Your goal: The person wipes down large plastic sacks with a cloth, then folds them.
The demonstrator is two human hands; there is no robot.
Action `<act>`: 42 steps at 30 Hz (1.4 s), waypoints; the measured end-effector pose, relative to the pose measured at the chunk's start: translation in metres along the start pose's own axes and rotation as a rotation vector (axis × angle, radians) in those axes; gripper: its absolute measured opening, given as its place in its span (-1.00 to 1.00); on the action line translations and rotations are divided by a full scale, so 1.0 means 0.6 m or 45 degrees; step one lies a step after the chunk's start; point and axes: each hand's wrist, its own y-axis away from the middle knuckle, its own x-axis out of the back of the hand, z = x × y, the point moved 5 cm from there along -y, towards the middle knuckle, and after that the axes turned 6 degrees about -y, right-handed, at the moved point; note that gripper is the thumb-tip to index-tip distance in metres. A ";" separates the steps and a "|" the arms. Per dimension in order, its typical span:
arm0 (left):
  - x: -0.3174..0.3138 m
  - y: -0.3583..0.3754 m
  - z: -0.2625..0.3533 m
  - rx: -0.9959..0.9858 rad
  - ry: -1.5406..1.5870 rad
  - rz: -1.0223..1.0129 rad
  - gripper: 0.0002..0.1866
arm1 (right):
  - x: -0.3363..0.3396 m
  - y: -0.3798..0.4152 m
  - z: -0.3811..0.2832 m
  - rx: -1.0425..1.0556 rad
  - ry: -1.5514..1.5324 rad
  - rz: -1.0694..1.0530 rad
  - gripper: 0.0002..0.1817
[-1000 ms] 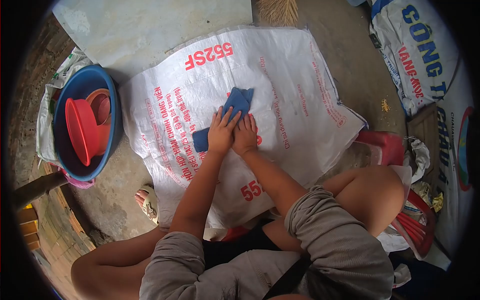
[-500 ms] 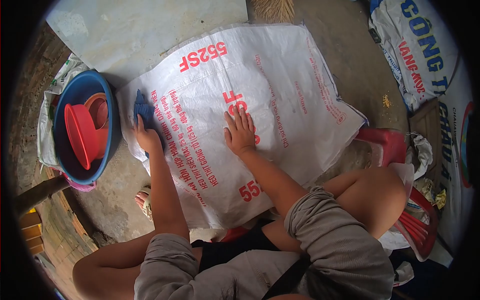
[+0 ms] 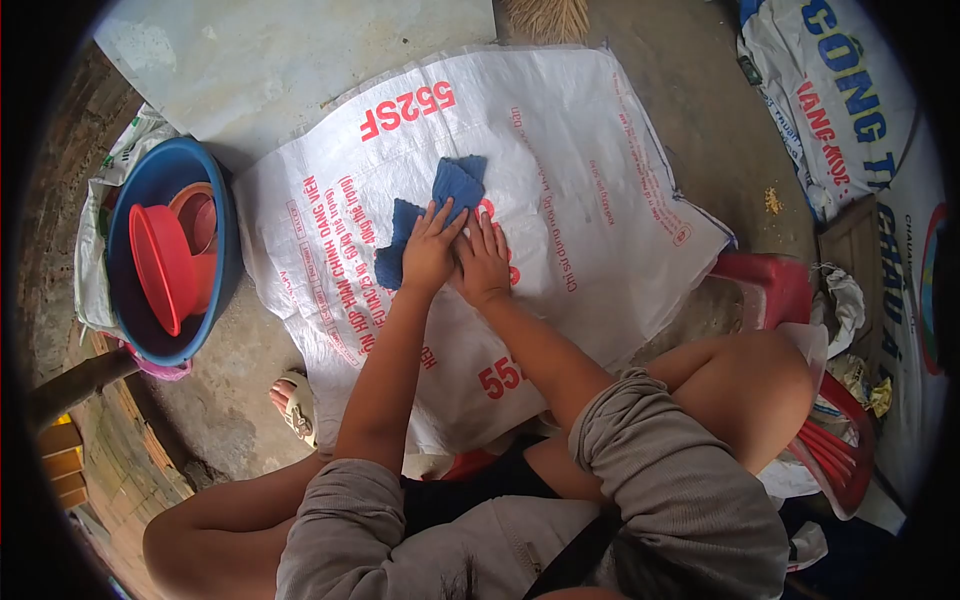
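A large white woven sack [image 3: 560,130] with red print lies spread in front of me, reaching to my lap. My left hand [image 3: 428,255] holds a crumpled blue cloth [image 3: 460,183] against the sack near its middle; the cloth bulges out ahead of the fingers and to their left. Close beside it, my right hand [image 3: 484,265] rests palm down on the sack, fingers stretched out. The two hands touch or nearly touch. Part of the cloth is hidden under my left hand.
To the left stands a blue tub [image 3: 228,240] holding red basins [image 3: 160,265]. A red plastic chair [image 3: 775,285] is at my right. Printed sacks [image 3: 850,120] lie at the far right. A pale board [image 3: 290,60] and straw bristles [image 3: 548,20] are at the back.
My left hand has moved right with the blue cloth, from the sack's left edge to beside my right hand. The sack's left part has shifted and flattened. My right hand has hardly moved.
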 end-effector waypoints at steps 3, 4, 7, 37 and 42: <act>0.022 -0.002 -0.007 -0.028 -0.082 -0.051 -0.37 | 0.001 -0.001 -0.002 0.018 0.036 0.010 -0.41; 0.026 0.002 -0.015 0.002 -0.085 -0.022 -0.33 | 0.003 -0.002 -0.004 0.019 0.038 0.011 -0.41; 0.050 0.021 -0.057 0.091 -0.223 0.071 -0.36 | 0.008 -0.001 -0.007 0.010 0.000 0.046 -0.42; 0.352 0.011 -0.027 0.335 0.335 -0.506 -0.59 | 0.133 -0.138 -0.093 -0.102 -1.319 0.557 -0.62; 0.331 -0.054 0.058 0.264 0.800 0.169 -0.57 | 0.145 -0.172 -0.177 -0.044 -2.167 -0.130 -0.34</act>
